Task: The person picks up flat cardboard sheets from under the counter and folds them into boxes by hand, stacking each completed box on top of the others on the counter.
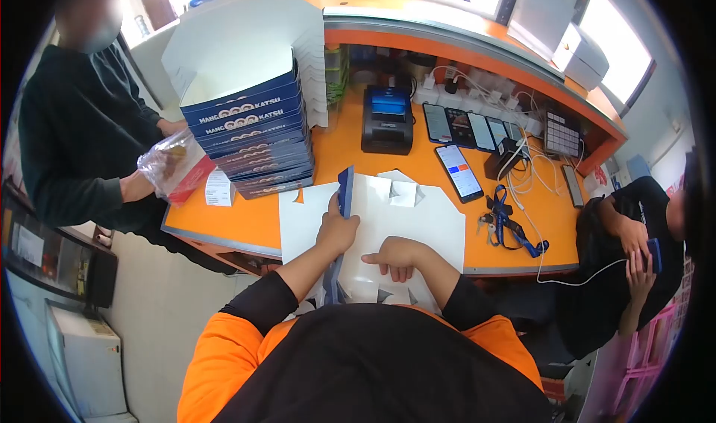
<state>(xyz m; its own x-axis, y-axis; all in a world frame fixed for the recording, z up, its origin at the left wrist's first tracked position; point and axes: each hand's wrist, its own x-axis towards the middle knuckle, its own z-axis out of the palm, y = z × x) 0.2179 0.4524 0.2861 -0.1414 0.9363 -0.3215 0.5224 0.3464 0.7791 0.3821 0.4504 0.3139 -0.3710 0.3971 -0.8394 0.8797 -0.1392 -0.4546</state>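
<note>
On the orange counter in front of me lies a partly folded cardboard food box (410, 210), white inside with a blue outer side. My left hand (337, 231) is closed around its raised blue side wall. My right hand (395, 257) rests over the white panel, thumb stretched to the left and the fingers bent down, with nothing held. Folded corner tabs show at the far end of the box, and others near my body are partly hidden. To the left rises a stack of blue folded boxes (250, 136) printed "Mang Katsu".
A black receipt printer (388, 121), a lit phone (459, 173), several more phones, cables and a blue lanyard with keys (503, 225) lie on the counter. A person at left holds a plastic bag (173, 158). Someone at right holds a phone (654, 257).
</note>
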